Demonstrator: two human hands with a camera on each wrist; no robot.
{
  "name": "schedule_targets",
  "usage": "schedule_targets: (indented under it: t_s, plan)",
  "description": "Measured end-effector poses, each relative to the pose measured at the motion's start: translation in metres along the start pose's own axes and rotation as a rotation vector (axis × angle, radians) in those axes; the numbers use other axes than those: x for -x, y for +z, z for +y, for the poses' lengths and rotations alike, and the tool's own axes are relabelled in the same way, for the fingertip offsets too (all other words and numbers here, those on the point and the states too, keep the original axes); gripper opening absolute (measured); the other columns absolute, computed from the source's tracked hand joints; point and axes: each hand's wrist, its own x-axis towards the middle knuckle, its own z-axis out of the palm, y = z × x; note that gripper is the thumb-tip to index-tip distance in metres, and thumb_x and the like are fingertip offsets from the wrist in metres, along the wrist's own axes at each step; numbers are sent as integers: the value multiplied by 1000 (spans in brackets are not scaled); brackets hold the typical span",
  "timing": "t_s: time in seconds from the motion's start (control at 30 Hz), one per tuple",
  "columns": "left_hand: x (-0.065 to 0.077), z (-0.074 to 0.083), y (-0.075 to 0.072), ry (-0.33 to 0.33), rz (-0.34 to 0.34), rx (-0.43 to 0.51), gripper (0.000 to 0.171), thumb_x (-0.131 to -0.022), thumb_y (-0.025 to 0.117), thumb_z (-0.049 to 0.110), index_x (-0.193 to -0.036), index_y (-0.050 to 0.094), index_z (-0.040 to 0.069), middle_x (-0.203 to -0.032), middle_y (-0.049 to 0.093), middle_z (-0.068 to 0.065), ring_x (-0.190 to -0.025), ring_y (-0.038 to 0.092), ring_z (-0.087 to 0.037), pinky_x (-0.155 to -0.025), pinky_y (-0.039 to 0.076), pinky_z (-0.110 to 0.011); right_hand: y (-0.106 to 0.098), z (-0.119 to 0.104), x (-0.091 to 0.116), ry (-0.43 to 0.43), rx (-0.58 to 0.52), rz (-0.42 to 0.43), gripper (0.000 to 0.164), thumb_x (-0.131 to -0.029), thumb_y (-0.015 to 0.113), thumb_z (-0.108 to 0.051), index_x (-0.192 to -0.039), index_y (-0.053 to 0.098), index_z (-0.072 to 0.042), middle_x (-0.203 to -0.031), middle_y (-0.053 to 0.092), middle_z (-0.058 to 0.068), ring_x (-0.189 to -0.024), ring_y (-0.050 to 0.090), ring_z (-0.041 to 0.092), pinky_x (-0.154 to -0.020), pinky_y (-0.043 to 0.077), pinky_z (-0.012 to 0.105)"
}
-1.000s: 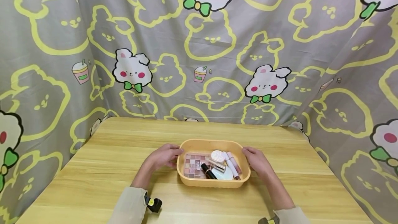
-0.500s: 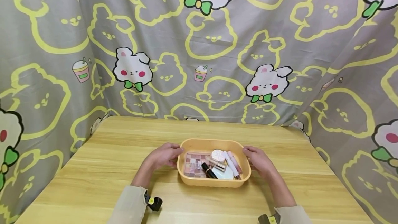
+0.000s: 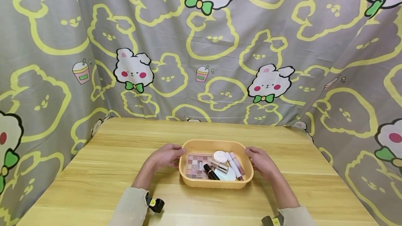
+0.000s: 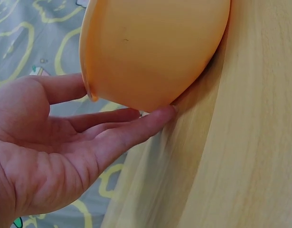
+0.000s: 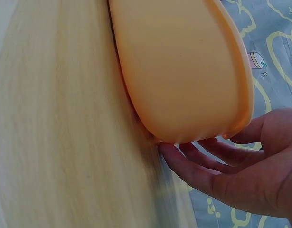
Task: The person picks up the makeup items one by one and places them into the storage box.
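An orange-yellow plastic basket [image 3: 216, 184] sits on the wooden table, full of makeup. My left hand [image 3: 166, 156] holds its left end, thumb at the rim and fingers against the side wall. At the opposite end, my right hand [image 3: 259, 159] grips it the same way, its fingertips low on the wall in the right wrist view. Inside lie an eyeshadow palette [image 3: 194, 167], a black tube [image 3: 211, 172], a gold-and-clear tube [image 3: 220, 165], a patterned round compact [image 3: 220, 156], a white round case [image 3: 226, 174], a white tube [image 3: 233, 166] and a pink tube [image 3: 237, 163].
The light wood table [image 3: 103, 170] stretches out around the basket. Grey curtains [image 3: 176, 79] with cartoon rabbits hang behind it and along both sides. A small black camera [image 3: 155, 205] is strapped at the left wrist, and another device [image 3: 270, 220] at the right.
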Motion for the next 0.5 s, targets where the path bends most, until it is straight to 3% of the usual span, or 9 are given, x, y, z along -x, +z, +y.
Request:
schedule_targets:
  t_s: [0.27,0.37,0.5]
  plan:
    - [6,3,-6,20,-10,4,51,-110,44,26,-141,46,-14,-131,61,-30,-119,64,-40,-86,61,-46,0,-4,2,-11,70,23,47,-109,44,-25,-142,49,7,-140,53,30,-117,64,35,-87,59,42]
    - [9,6,-10,23,54,8,47,-110,43,25,-135,52,-14,-128,61,-31,-117,64,-42,-86,61,-47,-2,-9,3,-33,115,66,45,-109,44,-24,-139,52,8,-134,58,30,-109,67,33,-86,60,41]
    - [13,8,-15,20,193,-22,38,-109,45,20,-120,59,-13,-122,62,-30,-111,66,-42,-83,61,-47,-5,-16,5,-96,195,165,39,-107,48,-21,-130,59,8,-121,65,28,-96,70,27,-81,61,39]
